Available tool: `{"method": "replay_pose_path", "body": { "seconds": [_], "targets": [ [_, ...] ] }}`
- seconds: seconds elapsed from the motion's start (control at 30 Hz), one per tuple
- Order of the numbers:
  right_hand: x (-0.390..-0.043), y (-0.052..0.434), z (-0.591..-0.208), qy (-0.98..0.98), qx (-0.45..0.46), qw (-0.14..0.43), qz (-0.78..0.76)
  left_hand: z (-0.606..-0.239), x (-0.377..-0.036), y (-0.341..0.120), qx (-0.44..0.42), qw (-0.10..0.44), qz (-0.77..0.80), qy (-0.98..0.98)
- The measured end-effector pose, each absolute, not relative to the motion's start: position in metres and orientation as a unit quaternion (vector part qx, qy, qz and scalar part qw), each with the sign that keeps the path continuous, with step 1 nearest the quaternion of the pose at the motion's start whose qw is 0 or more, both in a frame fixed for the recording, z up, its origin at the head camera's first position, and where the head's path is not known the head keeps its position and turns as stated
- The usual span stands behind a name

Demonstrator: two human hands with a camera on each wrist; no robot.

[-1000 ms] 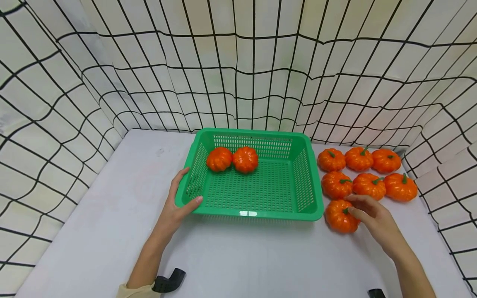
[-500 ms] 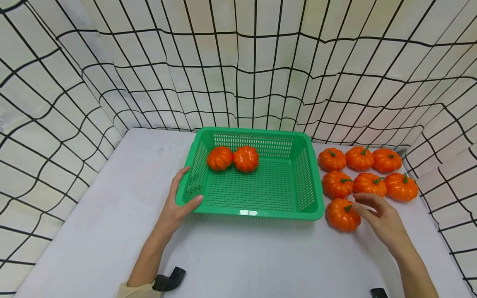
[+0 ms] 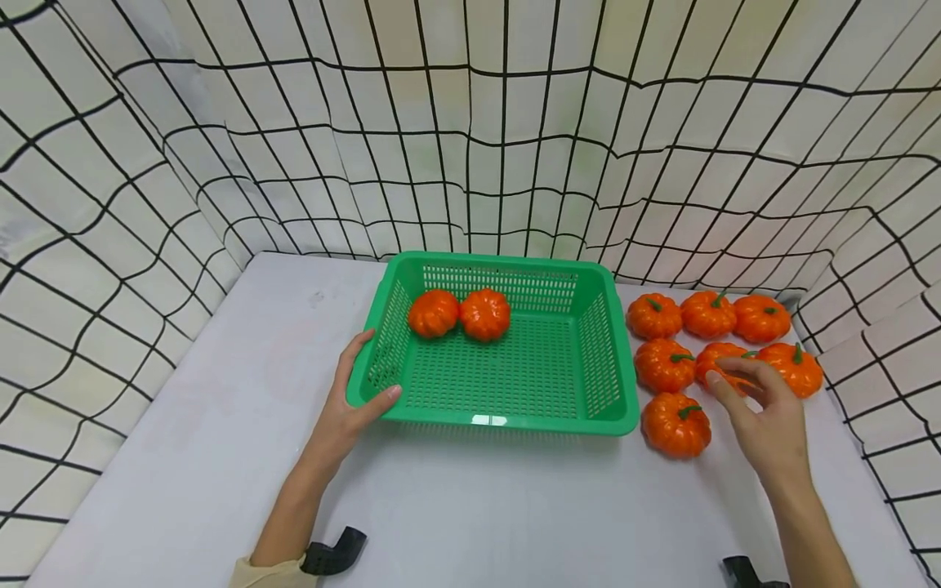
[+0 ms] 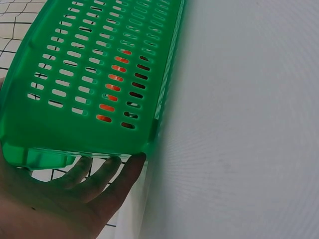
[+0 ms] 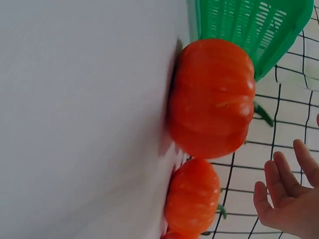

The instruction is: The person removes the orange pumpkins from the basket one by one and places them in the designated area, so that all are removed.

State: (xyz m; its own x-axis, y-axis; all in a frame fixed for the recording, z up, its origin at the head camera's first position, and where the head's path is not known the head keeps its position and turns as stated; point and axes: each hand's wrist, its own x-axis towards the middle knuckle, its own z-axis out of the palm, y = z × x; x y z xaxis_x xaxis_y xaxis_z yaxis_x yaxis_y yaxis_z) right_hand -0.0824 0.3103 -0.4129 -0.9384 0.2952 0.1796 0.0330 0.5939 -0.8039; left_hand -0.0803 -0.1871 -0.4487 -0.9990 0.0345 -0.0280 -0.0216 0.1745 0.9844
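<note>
A green perforated basket [image 3: 610, 408] sits mid-table with two orange pumpkins [image 3: 434, 314] against its far wall. My left hand [image 3: 362, 382] grips the basket's near-left corner, thumb inside and fingers under the rim [image 4: 99, 172]. Several more pumpkins lie right of the basket; the nearest one [image 3: 676, 425] stands alone in front. My right hand [image 3: 738, 377] hovers with fingers spread and holds nothing, just above the middle-row pumpkin [image 3: 713, 358]. The right wrist view shows the front pumpkin [image 5: 212, 97], another pumpkin [image 5: 192, 196] behind it, and my fingers [image 5: 284, 199] apart from both.
The white table [image 3: 478, 523] is walled on three sides by grid-patterned cloth [image 3: 470, 147]. The far row of pumpkins [image 3: 707, 313] lies close to the back-right cloth. Bare tabletop extends left of the basket and along the front edge.
My right hand lifted off the front pumpkin and moved up and right over the middle row. That pumpkin stays on the table. The left hand and basket have not moved.
</note>
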Motion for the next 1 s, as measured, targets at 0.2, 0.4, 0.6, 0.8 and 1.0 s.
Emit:
{"method": "replay_pose_path", "body": {
  "seconds": [0.2,0.4,0.6,0.8,1.0],
  "targets": [
    [-0.087,0.288,-0.402,-0.86,-0.022,0.184,0.475,-0.449,-0.083,-0.186,0.007,0.021,0.642,0.767],
    [-0.092,0.267,-0.392,-0.856,0.035,0.176,0.485,-0.449,-0.082,-0.185,0.006,0.022,0.638,0.77],
    [-0.101,0.249,-0.382,-0.87,0.064,0.129,0.471,-0.447,-0.081,-0.185,0.004,0.022,0.635,0.772],
    [-0.112,0.226,-0.377,-0.872,0.071,0.069,0.479,-0.448,-0.08,-0.186,0.003,0.02,0.635,0.773],
    [-0.125,0.206,-0.379,-0.863,0.098,0.046,0.494,-0.448,-0.08,-0.186,-0.002,0.022,0.632,0.774]
  ]
}}
